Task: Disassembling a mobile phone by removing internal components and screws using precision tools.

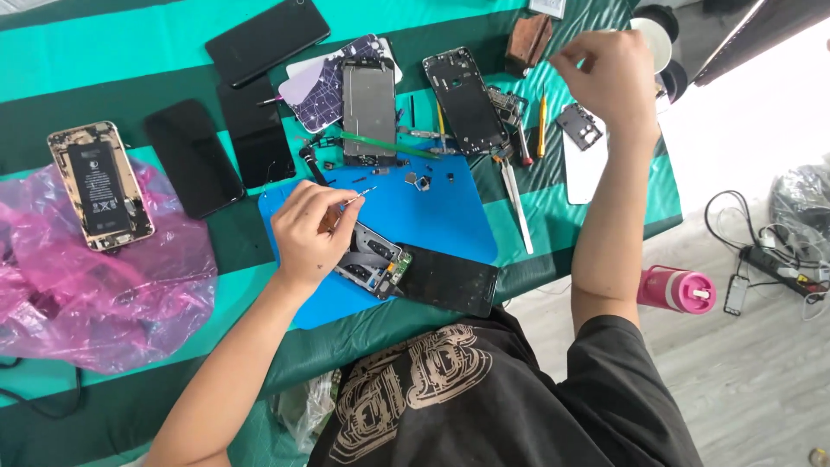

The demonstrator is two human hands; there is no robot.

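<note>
The person sits at a tabletop (pixel 104 69) covered with a green striped cloth, and a blue work mat (pixel 441 216) lies in front of the body. The work in hand looks like the dismantling of an opened phone (pixel 376 259), which lies on the near part of the blue mat with its black screen panel (pixel 450 278) folded out to the right, touching the frame.

The left hand (pixel 309 232) rests on the upper left part of this phone. Its fingers are closed around a thin metal tool (pixel 361 195), probably tweezers, whose tip points up and to the right, just above the mat. I cannot tell if something is in the tip.

The right hand (pixel 605 76) is raised over the far right side of the tabletop, well apart from the phone. Its fingertips are pinched narrow together, as if they hold something very small, but it is too small to see.

I judge that the step is the removal of small screws or parts from the inside of the phone. Several tiny parts (pixel 419 180) already lie loose on the mat above it. The next move probably calls for a steady left hand and exact placing of the tool tip.

Around are a second phone frame (pixel 465 99), a grey phone back (pixel 369 108), a phone with battery visible (pixel 99 183) on a pink plastic bag (pixel 95 294), and a pink bottle (pixel 676 289) on the floor.
</note>
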